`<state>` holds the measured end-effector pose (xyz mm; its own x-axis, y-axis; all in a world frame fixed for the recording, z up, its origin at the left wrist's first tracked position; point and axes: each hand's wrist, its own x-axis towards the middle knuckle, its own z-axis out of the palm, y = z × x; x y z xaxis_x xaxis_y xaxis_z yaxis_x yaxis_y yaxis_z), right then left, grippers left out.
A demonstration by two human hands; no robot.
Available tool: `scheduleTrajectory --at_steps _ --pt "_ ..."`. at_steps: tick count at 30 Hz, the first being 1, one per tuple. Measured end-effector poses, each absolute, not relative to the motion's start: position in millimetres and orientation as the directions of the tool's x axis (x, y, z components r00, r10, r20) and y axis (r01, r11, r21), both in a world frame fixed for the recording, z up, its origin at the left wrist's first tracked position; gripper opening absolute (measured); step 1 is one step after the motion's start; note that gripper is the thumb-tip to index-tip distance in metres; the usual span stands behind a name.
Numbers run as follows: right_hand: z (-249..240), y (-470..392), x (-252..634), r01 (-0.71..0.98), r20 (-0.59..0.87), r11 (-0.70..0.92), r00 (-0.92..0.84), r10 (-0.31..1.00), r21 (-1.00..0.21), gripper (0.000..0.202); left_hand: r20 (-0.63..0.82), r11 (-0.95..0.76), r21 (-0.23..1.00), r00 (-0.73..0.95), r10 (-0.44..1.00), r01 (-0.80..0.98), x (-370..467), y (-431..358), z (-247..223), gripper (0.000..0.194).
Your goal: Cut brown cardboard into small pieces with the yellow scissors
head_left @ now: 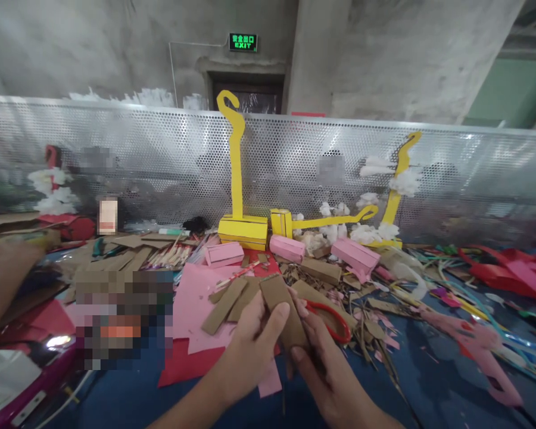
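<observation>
A folded brown cardboard piece (282,304) is held upright and slightly tilted between my two hands. My left hand (256,339) grips its left edge, with the thumb across the front. On the right side, my right hand (321,357) has its fingers wrapped round the lower part. Red-handled scissors (339,319) lie just behind my right hand. Beyond the cardboard are flat brown strips (224,305) on pink paper (190,310). Three pink box shapes (223,254) sit farther back, near a yellow block with a tall hooked neck (236,167).
A pink glue gun (477,345) lies at the right among wires and scraps. Another person's arm (9,280) reaches in at the far left, above a purple object (44,381). A perforated metal panel (161,161) stands behind the blue table (129,399).
</observation>
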<state>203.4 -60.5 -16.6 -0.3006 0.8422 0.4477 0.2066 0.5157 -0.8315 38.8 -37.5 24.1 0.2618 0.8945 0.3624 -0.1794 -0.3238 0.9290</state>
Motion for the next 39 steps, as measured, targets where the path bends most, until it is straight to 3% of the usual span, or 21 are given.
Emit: scheduleTrajectory --at_steps 6,14,19,22,25,29,31,35,37,39 --pt "-10 -60 204 0.252 0.403 0.497 -0.346 0.848 -0.830 0.053 0.358 -0.300 0.922 0.239 0.903 -0.246 42 -35 22 0.027" --pt "-10 -59 201 0.182 0.359 0.435 -0.339 0.870 -0.882 0.052 0.291 -0.245 0.928 0.135 0.947 -0.281 43 -25 8 0.033" --pt "-11 -52 204 0.229 0.364 0.421 -0.252 0.897 -0.878 0.038 0.357 -0.264 0.917 0.324 0.876 -0.299 41 -14 9 0.036" --pt "-4 -46 208 0.308 0.378 0.450 -0.267 0.886 -0.838 0.029 0.322 -0.249 0.939 0.356 0.877 -0.237 39 -9 9 0.034" --pt "4 -36 223 0.470 0.401 0.465 -0.235 0.885 -0.751 0.021 0.280 -0.208 0.945 0.297 0.913 -0.252 34 -6 13 0.038" --pt "8 -22 254 0.765 0.457 0.423 -0.190 0.869 -0.485 0.017 0.244 -0.179 0.921 0.154 0.957 -0.347 19 0 18 0.037" --pt "5 -21 261 0.862 0.360 0.364 -0.234 0.903 -0.353 0.014 0.258 -0.193 0.901 0.122 0.958 -0.389 12 4 19 0.034" --pt "-9 -22 249 0.950 0.307 0.263 -0.203 0.930 -0.167 0.034 0.285 -0.209 0.881 0.124 0.950 -0.423 5 4 18 0.031" --pt "-16 -17 239 0.973 0.307 0.198 -0.153 0.939 -0.122 0.045 0.291 -0.212 0.884 0.134 0.947 -0.417 6 0 18 0.029" --pt "-22 -9 233 0.977 0.297 0.177 -0.135 0.945 -0.117 0.042 0.296 -0.211 0.886 0.153 0.943 -0.413 7 -4 20 0.027"
